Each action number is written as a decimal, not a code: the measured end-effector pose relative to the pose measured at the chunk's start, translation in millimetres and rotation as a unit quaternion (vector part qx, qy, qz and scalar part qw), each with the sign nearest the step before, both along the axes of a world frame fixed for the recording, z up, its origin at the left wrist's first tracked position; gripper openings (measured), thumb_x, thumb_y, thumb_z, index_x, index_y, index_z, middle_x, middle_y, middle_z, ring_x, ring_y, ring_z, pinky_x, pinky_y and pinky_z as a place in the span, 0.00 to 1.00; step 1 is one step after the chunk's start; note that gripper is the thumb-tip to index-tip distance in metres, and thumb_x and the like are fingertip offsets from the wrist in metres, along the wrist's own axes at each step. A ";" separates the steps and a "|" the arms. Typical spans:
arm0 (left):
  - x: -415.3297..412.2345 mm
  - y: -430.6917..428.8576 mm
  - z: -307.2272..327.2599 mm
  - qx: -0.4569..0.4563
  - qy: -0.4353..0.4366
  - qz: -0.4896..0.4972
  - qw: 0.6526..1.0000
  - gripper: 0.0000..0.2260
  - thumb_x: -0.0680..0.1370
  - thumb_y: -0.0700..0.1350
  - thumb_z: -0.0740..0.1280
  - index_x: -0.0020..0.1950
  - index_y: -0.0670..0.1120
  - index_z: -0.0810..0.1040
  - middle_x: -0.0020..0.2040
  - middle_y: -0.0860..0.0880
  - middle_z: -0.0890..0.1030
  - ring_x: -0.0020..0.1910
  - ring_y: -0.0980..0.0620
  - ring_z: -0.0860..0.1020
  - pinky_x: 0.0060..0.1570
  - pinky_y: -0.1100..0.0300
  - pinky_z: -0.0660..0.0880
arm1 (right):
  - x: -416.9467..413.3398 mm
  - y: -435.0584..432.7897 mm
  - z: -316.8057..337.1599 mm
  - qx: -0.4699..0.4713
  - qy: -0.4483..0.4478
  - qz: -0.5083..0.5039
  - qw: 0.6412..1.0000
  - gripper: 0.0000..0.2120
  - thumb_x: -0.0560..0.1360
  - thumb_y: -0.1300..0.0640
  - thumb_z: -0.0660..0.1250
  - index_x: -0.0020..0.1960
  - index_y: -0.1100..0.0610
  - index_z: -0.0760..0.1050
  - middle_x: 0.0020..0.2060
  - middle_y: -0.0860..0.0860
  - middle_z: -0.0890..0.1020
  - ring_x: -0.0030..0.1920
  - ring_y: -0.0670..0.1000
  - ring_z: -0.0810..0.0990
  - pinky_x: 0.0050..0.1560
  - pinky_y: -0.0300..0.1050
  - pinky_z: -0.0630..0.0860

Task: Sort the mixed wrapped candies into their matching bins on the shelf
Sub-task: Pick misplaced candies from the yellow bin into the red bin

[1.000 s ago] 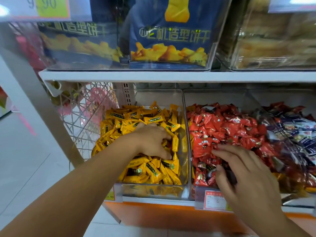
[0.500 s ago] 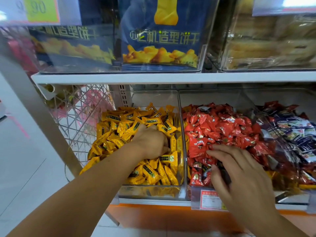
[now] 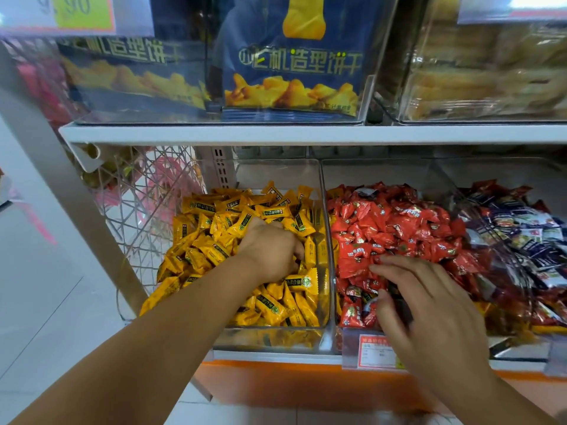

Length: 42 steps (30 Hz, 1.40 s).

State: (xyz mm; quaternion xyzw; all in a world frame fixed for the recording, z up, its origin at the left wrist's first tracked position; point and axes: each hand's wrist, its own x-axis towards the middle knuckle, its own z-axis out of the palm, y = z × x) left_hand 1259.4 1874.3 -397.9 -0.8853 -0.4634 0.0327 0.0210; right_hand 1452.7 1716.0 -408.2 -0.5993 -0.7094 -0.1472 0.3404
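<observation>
Three clear bins stand side by side on the lower shelf. The left bin (image 3: 276, 335) holds yellow wrapped candies (image 3: 214, 250). The middle bin (image 3: 325, 179) holds red wrapped candies (image 3: 399, 222). My left hand (image 3: 270, 253) lies on the yellow pile with its fingers curled down among the wrappers, so anything in its grip is hidden. My right hand (image 3: 429, 305) rests on the front of the red pile, fingers spread, with a dark wrapped piece (image 3: 397, 299) under its thumb and fingers.
The right bin holds blue-and-white packets (image 3: 527, 237) mixed with red ones. A price label (image 3: 374, 352) hangs on the middle bin's front. An upper shelf (image 3: 306, 133) carrying blue biscuit boxes (image 3: 291, 62) overhangs the bins. A wire rack (image 3: 144, 204) stands to the left.
My left hand has curled tighter and sunk deeper into the yellow candies. My right hand has stayed over the front of the red pile, fingers shifting slightly.
</observation>
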 end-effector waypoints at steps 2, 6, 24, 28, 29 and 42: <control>-5.0 1.1 1.5 -0.013 -0.053 0.003 0.999 0.09 0.75 0.55 0.67 0.55 0.59 0.79 0.56 0.60 0.79 0.61 0.54 0.68 0.59 0.52 0.57 | -0.4 0.3 -0.7 0.005 0.002 0.001 1.000 0.15 0.75 0.54 0.59 0.56 0.56 0.81 0.53 0.48 0.81 0.53 0.49 0.77 0.55 0.42 0.72; -20.0 0.0 20.1 -0.089 -0.188 0.002 0.978 0.03 0.76 0.53 0.69 0.47 0.58 0.77 0.54 0.59 0.78 0.59 0.54 0.71 0.63 0.50 0.66 | -0.6 1.2 -0.9 0.009 0.007 0.003 1.000 0.15 0.75 0.54 0.59 0.56 0.55 0.81 0.53 0.47 0.81 0.53 0.49 0.77 0.53 0.43 0.74; 4.6 -36.1 90.1 -0.026 -0.371 0.064 0.926 0.25 0.79 0.56 0.64 0.75 0.57 0.62 0.63 0.55 0.73 0.58 0.56 0.74 0.52 0.62 0.69 | 0.7 -1.8 1.8 -0.030 0.020 0.016 0.999 0.14 0.75 0.54 0.60 0.56 0.53 0.80 0.54 0.46 0.80 0.54 0.48 0.76 0.59 0.41 0.71; -59.3 -39.8 80.6 0.011 -0.157 0.108 0.982 0.29 0.77 0.66 0.56 0.76 0.57 0.61 0.74 0.49 0.66 0.71 0.46 0.65 0.67 0.51 0.66 | 5.0 -2.2 11.7 -0.039 0.089 0.047 0.994 0.15 0.76 0.52 0.58 0.57 0.51 0.79 0.56 0.43 0.77 0.60 0.47 0.73 0.63 0.50 0.71; -74.2 -45.0 72.6 0.006 -0.119 0.115 0.986 0.33 0.74 0.72 0.51 0.76 0.59 0.59 0.76 0.50 0.62 0.74 0.45 0.61 0.70 0.47 0.63 | 2.8 -1.4 19.9 -0.035 0.103 0.059 0.992 0.15 0.76 0.51 0.57 0.57 0.50 0.79 0.57 0.42 0.77 0.62 0.47 0.72 0.66 0.49 0.69; -124.7 -71.6 10.1 -0.022 -0.247 0.168 0.954 0.35 0.73 0.71 0.49 0.77 0.56 0.57 0.79 0.55 0.47 0.77 0.56 0.46 0.74 0.59 0.49 | -158.8 191.5 60.4 -0.382 -0.145 0.221 0.886 0.25 0.80 0.39 0.53 0.76 0.41 0.57 0.77 0.49 0.58 0.76 0.55 0.58 0.74 0.52 0.58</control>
